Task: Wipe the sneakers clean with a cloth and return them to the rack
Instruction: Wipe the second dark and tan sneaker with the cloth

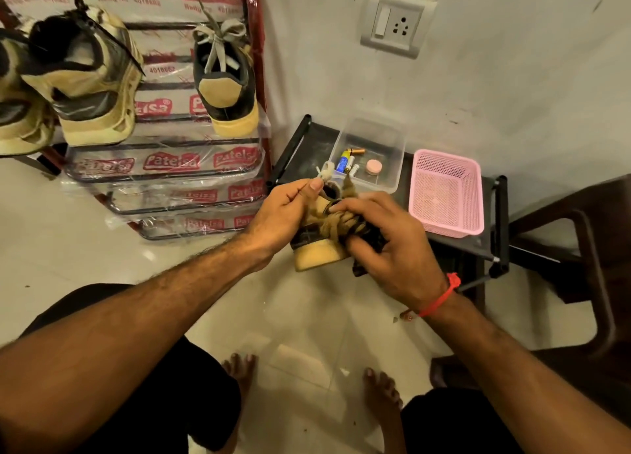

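A tan and dark sneaker (316,254) with a yellow sole hangs in the air between my hands, heel toward me. My left hand (283,211) pinches a pale lace end above the shoe's opening. My right hand (386,245) curls over the laces and toe, gripping the shoe; a dark piece, perhaps a cloth, shows under its fingers. The matching sneaker (225,78) stands on the top shelf of the rack (164,167) at the upper left, beside two bulkier tan sneakers (88,78).
A low black stand (498,214) beyond my hands carries a clear box (372,156) with batteries and a pink basket (447,194). A dark chair (587,248) is on the right. My bare feet are on the tiled floor below.
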Available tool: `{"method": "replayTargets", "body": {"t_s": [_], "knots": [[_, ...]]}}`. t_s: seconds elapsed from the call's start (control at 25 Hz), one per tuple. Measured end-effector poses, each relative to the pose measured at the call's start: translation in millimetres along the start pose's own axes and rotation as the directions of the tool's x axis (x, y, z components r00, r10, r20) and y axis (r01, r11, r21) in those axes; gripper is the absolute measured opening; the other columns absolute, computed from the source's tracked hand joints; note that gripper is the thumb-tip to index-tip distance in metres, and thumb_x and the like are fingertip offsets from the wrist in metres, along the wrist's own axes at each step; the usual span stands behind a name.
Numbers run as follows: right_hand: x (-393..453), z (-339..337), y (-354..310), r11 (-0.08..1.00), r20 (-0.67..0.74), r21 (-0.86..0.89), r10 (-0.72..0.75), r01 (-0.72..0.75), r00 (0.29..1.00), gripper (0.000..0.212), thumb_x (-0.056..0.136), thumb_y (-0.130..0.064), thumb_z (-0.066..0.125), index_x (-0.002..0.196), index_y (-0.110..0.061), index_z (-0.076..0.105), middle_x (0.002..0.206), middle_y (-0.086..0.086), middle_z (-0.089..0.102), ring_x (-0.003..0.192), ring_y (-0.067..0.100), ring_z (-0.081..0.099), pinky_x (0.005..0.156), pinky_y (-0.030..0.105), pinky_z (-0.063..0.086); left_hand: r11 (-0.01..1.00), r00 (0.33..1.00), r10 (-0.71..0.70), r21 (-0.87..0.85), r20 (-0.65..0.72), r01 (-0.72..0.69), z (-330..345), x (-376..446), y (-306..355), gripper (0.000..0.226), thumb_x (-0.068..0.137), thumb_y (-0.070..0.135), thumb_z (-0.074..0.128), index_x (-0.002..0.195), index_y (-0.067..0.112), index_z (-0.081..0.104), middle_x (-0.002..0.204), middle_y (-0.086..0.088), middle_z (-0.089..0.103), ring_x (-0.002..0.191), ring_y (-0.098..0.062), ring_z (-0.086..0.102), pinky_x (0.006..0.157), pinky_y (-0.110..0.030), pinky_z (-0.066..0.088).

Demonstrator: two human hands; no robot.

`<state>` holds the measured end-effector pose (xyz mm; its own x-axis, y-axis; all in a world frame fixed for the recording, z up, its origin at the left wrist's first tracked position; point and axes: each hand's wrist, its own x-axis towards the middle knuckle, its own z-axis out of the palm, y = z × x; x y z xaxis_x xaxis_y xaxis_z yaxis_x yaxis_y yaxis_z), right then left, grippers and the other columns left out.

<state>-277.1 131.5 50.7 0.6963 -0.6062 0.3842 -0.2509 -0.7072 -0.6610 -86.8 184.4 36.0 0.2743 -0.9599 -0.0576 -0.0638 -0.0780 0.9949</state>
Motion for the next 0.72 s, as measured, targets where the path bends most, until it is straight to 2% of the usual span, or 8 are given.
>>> {"method": "replayTargets", "body": {"t_s": [0.08,0.24,0.32,0.4,0.44,0.6,0.64,0.72], "knots": [[1.6,0.5,-2.8,0.998,0.045,-0.003,-0.059,0.059,0.997,0.04,0.082,-0.006,0.064,0.122,-0.009,0.066,0.116,0.006,0.061,0.108,0.016,0.058,0.098,0.025,0.048,1.0,0.998,0.016,-0.013,0.057,-0.015,-3.0,-3.8,2.3,0.036,0.105,0.034,0.046,0.086,0.011,0.065,0.071,0.005,0.063,0.068,-0.008,0.058,0.066,-0.023,0.048],[9.8,-8.8,6.8,0.997,-0.116,0.005,0.076,-0.076,0.99,0.039,0.078,-0.003,0.06,0.117,-0.009,0.067,0.113,0.007,0.063,0.108,0.016,0.06,0.097,0.041,0.049,0.999,0.987,-0.032,-0.018,0.158,0.036,5.0,-10.2,-1.8,0.028,0.096,0.046,0.054,0.09,0.025,0.072,0.078,0.011,0.072,0.076,-0.004,0.067,0.074,-0.025,0.05],[5.5,-0.8,-14.3,0.997,-0.04,0.057,-0.053,0.055,0.998,0.039,0.079,0.0,0.061,0.117,-0.005,0.066,0.114,0.009,0.063,0.11,0.02,0.059,0.1,0.036,0.048,0.996,0.986,-0.043,-0.073,0.159,0.055,4.2,-7.4,-6.1,0.014,0.095,0.039,0.065,0.091,0.032,0.077,0.085,0.012,0.075,0.084,-0.003,0.07,0.078,-0.025,0.053],[-0.8,5.0,-23.9,0.978,0.098,0.053,-0.207,0.202,0.973,0.038,0.083,-0.004,0.06,0.12,-0.004,0.066,0.119,0.011,0.06,0.114,0.022,0.058,0.102,0.031,0.046,0.995,0.981,-0.055,-0.071,0.188,0.069,3.6,-7.0,-7.6,0.017,0.098,0.022,0.06,0.094,0.028,0.075,0.088,0.011,0.076,0.089,-0.003,0.071,0.078,-0.021,0.054],[-0.3,3.5,-16.8,0.977,0.142,0.019,-0.214,0.214,0.966,0.038,0.084,-0.006,0.06,0.121,-0.005,0.065,0.12,0.01,0.06,0.113,0.022,0.057,0.102,0.031,0.047,0.995,0.978,-0.084,-0.041,0.193,0.094,4.4,-7.8,-7.6,0.019,0.102,0.018,0.055,0.098,0.024,0.073,0.09,0.009,0.076,0.091,-0.006,0.071,0.079,-0.022,0.055],[5.8,-10.1,23.3,0.992,0.095,-0.126,0.041,-0.029,0.995,0.04,0.084,-0.004,0.063,0.123,-0.012,0.064,0.115,0.006,0.059,0.104,0.018,0.057,0.092,0.041,0.053,0.978,0.971,-0.207,0.044,0.115,0.204,2.6,-4.2,-12.8,0.031,0.105,0.036,0.05,0.11,0.015,0.073,0.105,-0.006,0.076,0.101,-0.025,0.071,0.09,-0.041,0.056],[4.6,-10.4,22.4,0.99,0.088,-0.133,0.051,-0.039,0.995,0.039,0.084,-0.006,0.062,0.123,-0.013,0.064,0.115,0.006,0.059,0.105,0.017,0.056,0.093,0.041,0.053,0.973,0.968,-0.227,0.068,0.108,0.221,1.9,-2.3,-12.6,0.034,0.104,0.038,0.051,0.11,0.015,0.074,0.105,-0.007,0.076,0.1,-0.025,0.071,0.09,-0.042,0.056],[0.7,-5.0,7.6,0.994,0.149,-0.102,-0.017,0.033,0.989,0.039,0.086,-0.014,0.059,0.125,-0.014,0.063,0.117,0.004,0.059,0.107,0.017,0.056,0.097,0.032,0.05,0.963,0.959,-0.265,0.071,0.103,0.259,1.7,-1.3,-10.6,0.033,0.106,0.036,0.049,0.107,0.015,0.075,0.097,-0.005,0.076,0.09,-0.017,0.071,0.08,-0.035,0.056]]}}
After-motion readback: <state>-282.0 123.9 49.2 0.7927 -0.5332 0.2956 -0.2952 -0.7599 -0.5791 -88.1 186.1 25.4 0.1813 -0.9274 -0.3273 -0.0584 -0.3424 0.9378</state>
